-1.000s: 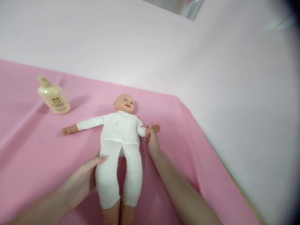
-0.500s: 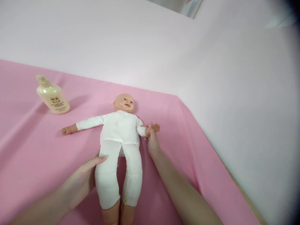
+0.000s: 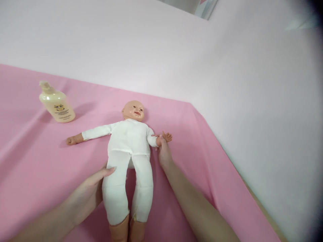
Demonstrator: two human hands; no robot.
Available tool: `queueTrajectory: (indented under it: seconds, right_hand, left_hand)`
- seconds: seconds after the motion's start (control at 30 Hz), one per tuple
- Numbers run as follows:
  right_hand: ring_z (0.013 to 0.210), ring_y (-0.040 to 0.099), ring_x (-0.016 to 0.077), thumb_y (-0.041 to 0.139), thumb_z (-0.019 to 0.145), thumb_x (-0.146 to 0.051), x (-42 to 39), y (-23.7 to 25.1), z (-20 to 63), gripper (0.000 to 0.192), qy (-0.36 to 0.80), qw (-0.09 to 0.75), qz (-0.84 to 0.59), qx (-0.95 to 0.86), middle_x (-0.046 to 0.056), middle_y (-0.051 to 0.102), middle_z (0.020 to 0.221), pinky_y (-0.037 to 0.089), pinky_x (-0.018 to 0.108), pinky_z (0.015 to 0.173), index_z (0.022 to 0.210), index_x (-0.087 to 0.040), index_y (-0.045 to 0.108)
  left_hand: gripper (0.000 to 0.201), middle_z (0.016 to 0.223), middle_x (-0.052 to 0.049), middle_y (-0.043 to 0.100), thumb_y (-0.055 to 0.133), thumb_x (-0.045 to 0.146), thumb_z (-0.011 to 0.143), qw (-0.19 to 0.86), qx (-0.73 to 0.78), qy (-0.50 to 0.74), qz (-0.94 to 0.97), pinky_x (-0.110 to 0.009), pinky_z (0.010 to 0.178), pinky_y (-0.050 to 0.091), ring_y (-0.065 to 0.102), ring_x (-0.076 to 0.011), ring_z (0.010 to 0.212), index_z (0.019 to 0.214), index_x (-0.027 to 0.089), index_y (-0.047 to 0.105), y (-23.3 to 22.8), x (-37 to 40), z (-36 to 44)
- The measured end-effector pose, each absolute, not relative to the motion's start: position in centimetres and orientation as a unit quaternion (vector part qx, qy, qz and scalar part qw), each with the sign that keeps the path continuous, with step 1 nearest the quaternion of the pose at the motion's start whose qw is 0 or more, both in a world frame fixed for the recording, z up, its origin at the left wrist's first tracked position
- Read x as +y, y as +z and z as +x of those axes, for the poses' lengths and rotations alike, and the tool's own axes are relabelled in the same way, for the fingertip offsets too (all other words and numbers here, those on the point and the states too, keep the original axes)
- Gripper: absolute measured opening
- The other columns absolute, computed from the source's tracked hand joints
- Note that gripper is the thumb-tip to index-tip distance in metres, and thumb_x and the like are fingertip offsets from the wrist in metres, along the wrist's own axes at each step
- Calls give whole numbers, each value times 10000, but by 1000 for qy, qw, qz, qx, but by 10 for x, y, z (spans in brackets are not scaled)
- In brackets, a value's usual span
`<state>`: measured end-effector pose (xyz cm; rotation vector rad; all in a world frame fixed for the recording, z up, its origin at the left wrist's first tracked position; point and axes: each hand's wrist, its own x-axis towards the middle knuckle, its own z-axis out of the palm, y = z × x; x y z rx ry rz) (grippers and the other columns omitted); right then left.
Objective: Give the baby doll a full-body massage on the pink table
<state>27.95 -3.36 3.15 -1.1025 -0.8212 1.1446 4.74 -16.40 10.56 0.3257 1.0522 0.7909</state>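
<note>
A baby doll [image 3: 130,139] with a white cloth body and a bald plastic head lies face up, its head pointing away from me. My left hand [image 3: 94,185] is wrapped round the doll's thigh on the left side, thumb on top; its other fingers are mostly hidden under the leg. Around the doll's wrist on the right side, my right hand [image 3: 165,153] is closed, with the small plastic hand sticking out beyond my thumb. The doll's other arm stretches out to the left. Its feet lie outside the bottom of the view.
A pale yellow pump bottle [image 3: 58,106] stands at the left, beyond the doll's outstretched arm. Pink cloth [image 3: 186,134] with a few creases covers the table. Behind and to the right rises a white wall [image 3: 126,47], with part of a framed pane at the top.
</note>
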Motion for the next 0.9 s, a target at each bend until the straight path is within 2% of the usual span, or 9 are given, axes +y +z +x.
queueTrajectory:
  seconds: [0.13, 0.2, 0.43, 0.73, 0.9]
  right_hand:
    - [638, 505, 146, 673, 757, -526, -35, 33, 280, 377, 498, 618, -480, -374, 61, 693, 903, 283, 239, 436, 927, -191, 706]
    - [628, 495, 146, 666, 766, -535, -35, 33, 280, 367, 496, 616, -478, -382, 58, 685, 868, 280, 245, 440, 890, -193, 710]
    - [685, 538, 176, 647, 761, -554, -34, 32, 281, 425, 490, 608, -492, -385, 67, 686, 902, 284, 261, 457, 974, -192, 710]
    - [701, 553, 178, 653, 768, -569, -34, 29, 282, 409, 488, 606, -495, -386, 61, 689, 932, 295, 259, 458, 952, -208, 708]
    - [704, 559, 176, 663, 764, -571, -34, 30, 281, 409, 489, 611, -489, -385, 64, 705, 942, 295, 254, 454, 954, -211, 709]
  left_hand:
    - [692, 1472, -52, 589, 651, 361, 858, 779, 487, 365, 152, -505, 1167, 358, 412, -354, 1457, 1515, 277, 449, 106, -164, 48]
    - [687, 1475, -53, 586, 648, 369, 864, 779, 485, 368, 152, -503, 1168, 358, 409, -352, 1460, 1515, 275, 449, 106, -164, 48]
    - [655, 1464, -60, 597, 671, 381, 854, 784, 477, 365, 156, -496, 1162, 375, 432, -361, 1445, 1477, 265, 505, 104, -164, 46]
    - [714, 1410, -55, 642, 694, 381, 833, 786, 481, 360, 146, -476, 1131, 418, 508, -353, 1386, 1505, 298, 467, 102, -163, 44]
    - [719, 1435, -72, 620, 668, 379, 851, 780, 486, 362, 156, -508, 1147, 386, 473, -364, 1412, 1524, 281, 436, 105, -164, 46]
